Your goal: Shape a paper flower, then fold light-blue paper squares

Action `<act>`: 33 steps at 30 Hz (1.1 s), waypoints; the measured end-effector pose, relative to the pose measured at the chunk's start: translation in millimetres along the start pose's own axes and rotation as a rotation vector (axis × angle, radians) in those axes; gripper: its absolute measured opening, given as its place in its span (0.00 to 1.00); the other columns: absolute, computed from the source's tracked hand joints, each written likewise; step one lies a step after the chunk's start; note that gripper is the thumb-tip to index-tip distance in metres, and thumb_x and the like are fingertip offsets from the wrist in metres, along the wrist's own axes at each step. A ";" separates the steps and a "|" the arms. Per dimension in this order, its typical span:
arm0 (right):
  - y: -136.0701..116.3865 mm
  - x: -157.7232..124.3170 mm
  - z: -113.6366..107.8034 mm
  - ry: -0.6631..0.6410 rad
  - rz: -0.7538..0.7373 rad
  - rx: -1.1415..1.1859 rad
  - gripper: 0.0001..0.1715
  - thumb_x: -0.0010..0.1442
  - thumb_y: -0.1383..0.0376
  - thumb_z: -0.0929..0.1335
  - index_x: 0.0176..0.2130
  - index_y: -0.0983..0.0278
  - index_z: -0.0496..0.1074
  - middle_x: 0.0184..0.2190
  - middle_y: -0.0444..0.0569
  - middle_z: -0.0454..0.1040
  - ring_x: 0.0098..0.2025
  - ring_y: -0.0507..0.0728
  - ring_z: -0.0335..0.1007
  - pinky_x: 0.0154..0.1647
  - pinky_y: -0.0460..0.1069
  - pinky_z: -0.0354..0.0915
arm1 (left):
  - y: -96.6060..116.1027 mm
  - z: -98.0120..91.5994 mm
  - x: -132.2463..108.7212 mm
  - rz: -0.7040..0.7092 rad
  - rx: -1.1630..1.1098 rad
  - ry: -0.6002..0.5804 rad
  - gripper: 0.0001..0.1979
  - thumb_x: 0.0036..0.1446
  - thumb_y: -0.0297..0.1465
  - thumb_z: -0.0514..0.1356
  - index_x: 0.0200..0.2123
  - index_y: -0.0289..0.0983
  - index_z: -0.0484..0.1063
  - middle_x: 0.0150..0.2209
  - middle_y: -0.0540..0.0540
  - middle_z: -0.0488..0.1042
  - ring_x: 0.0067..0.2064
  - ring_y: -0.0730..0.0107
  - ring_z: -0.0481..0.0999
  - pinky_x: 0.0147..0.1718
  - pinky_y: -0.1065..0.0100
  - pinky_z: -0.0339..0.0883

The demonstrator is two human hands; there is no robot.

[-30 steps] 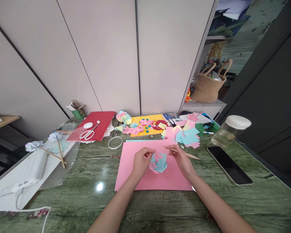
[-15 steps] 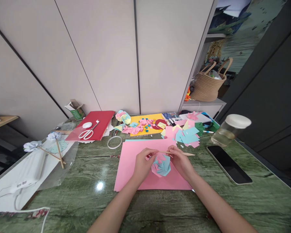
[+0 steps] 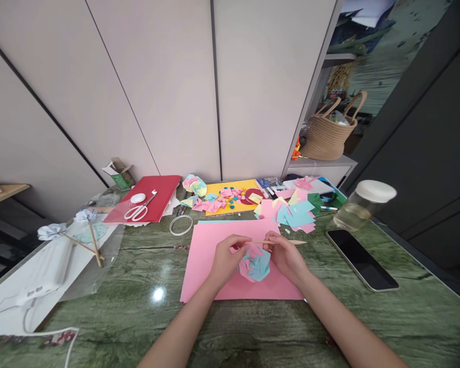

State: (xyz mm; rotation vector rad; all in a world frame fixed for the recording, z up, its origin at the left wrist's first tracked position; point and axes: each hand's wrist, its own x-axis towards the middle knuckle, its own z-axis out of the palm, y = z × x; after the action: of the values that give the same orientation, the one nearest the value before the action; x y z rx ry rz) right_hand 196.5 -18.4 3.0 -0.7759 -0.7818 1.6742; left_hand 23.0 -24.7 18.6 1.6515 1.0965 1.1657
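Note:
A folded pink and blue paper piece sits between my two hands, over a large pink sheet on the green marble table. My left hand pinches its left edge with closed fingers. My right hand is closed round a thin wooden stick, which lies level across the top of the paper piece, its point to the right.
Behind the sheet lie loose paper scraps, a yellow sheet with small coloured bits, a tape ring, and scissors on red card. A phone and a lidded jar stand at the right. A white device with cable lies at the left.
My right hand has brought the stick in from the right and laid it across the top of the paper piece. Both hands have closed in on the piece.

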 end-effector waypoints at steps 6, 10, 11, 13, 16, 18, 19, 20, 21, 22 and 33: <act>0.7 -2.3 3.3 -0.028 0.003 -0.038 0.05 0.49 0.66 0.64 0.23 0.62 0.66 0.19 0.43 0.65 0.26 0.51 0.58 0.30 0.48 0.53 | -1.5 0.5 0.8 -0.062 0.007 0.059 0.07 0.48 0.29 0.60 0.32 0.36 0.75 0.31 0.47 0.75 0.33 0.71 0.70 0.34 0.70 0.63; -0.9 -3.4 5.2 -0.034 -0.014 -0.056 0.04 0.49 0.67 0.64 0.23 0.62 0.66 0.20 0.42 0.64 0.26 0.51 0.58 0.31 0.48 0.53 | -3.8 0.9 3.6 -0.135 -0.003 0.088 0.07 0.44 0.29 0.62 0.30 0.35 0.75 0.29 0.47 0.75 0.31 0.70 0.71 0.33 0.70 0.64; -1.6 -3.7 5.6 -0.038 -0.018 -0.056 0.05 0.49 0.67 0.64 0.23 0.62 0.66 0.20 0.42 0.63 0.26 0.51 0.58 0.31 0.48 0.53 | -4.4 1.1 4.2 -0.146 -0.005 0.093 0.06 0.44 0.29 0.62 0.29 0.35 0.75 0.28 0.47 0.75 0.31 0.70 0.71 0.32 0.70 0.64; -3.0 -4.2 6.2 -0.045 -0.029 -0.055 0.05 0.50 0.68 0.64 0.23 0.63 0.66 0.21 0.42 0.63 0.27 0.51 0.58 0.31 0.48 0.53 | -5.3 1.7 4.6 -0.148 -0.005 0.098 0.05 0.43 0.29 0.62 0.27 0.35 0.74 0.27 0.47 0.75 0.30 0.70 0.71 0.31 0.70 0.64; -4.0 -4.7 6.7 -0.041 -0.046 -0.062 0.06 0.50 0.68 0.64 0.23 0.63 0.66 0.21 0.43 0.63 0.27 0.51 0.58 0.31 0.47 0.53 | -5.2 1.8 3.6 -0.127 -0.032 0.101 0.07 0.43 0.29 0.62 0.30 0.35 0.74 0.26 0.48 0.74 0.30 0.71 0.71 0.32 0.70 0.64; -4.0 -4.7 6.4 -0.033 -0.046 -0.066 0.06 0.50 0.69 0.64 0.23 0.62 0.66 0.21 0.43 0.63 0.27 0.51 0.58 0.31 0.48 0.53 | -4.3 1.4 2.4 -0.109 -0.063 0.104 0.09 0.43 0.29 0.63 0.32 0.36 0.73 0.26 0.49 0.73 0.30 0.72 0.71 0.32 0.71 0.64; -3.9 -4.6 6.1 -0.030 -0.043 -0.067 0.06 0.50 0.69 0.64 0.23 0.62 0.66 0.21 0.43 0.63 0.27 0.51 0.58 0.31 0.48 0.53 | -3.8 1.2 1.9 -0.099 -0.073 0.101 0.09 0.44 0.29 0.62 0.33 0.36 0.72 0.26 0.50 0.73 0.30 0.72 0.71 0.32 0.71 0.64; -3.6 -4.3 5.7 -0.029 -0.039 -0.068 0.06 0.50 0.68 0.64 0.23 0.62 0.66 0.21 0.43 0.63 0.27 0.51 0.58 0.31 0.48 0.53 | -3.3 1.0 1.6 -0.089 -0.077 0.096 0.09 0.44 0.29 0.62 0.32 0.36 0.72 0.26 0.49 0.73 0.30 0.72 0.71 0.32 0.71 0.64; -3.4 -4.0 5.1 -0.031 -0.035 -0.069 0.06 0.50 0.68 0.64 0.23 0.62 0.66 0.21 0.43 0.63 0.27 0.51 0.58 0.31 0.48 0.53 | -2.9 0.9 1.5 -0.083 -0.075 0.094 0.07 0.45 0.29 0.62 0.31 0.36 0.72 0.27 0.49 0.73 0.30 0.72 0.71 0.32 0.71 0.64; -3.1 -3.6 4.6 -0.034 -0.032 -0.069 0.06 0.50 0.68 0.64 0.23 0.62 0.66 0.20 0.43 0.63 0.27 0.51 0.58 0.31 0.48 0.53 | -2.6 0.9 1.6 -0.080 -0.070 0.092 0.06 0.45 0.29 0.61 0.30 0.36 0.73 0.28 0.48 0.73 0.31 0.72 0.71 0.32 0.71 0.64; -1.8 -2.4 4.2 -0.040 0.004 -0.041 0.04 0.48 0.67 0.64 0.23 0.62 0.66 0.20 0.43 0.64 0.26 0.51 0.58 0.30 0.48 0.53 | 1.7 0.8 -1.1 -0.015 0.013 0.105 0.05 0.48 0.29 0.59 0.31 0.37 0.73 0.27 0.50 0.73 0.30 0.73 0.70 0.33 0.72 0.63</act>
State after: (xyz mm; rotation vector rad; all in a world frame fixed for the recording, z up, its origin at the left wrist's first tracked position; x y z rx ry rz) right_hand 194.6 -20.8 7.1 -0.7749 -0.8449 1.6866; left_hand 23.9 -26.3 19.7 1.6036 1.1826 1.2502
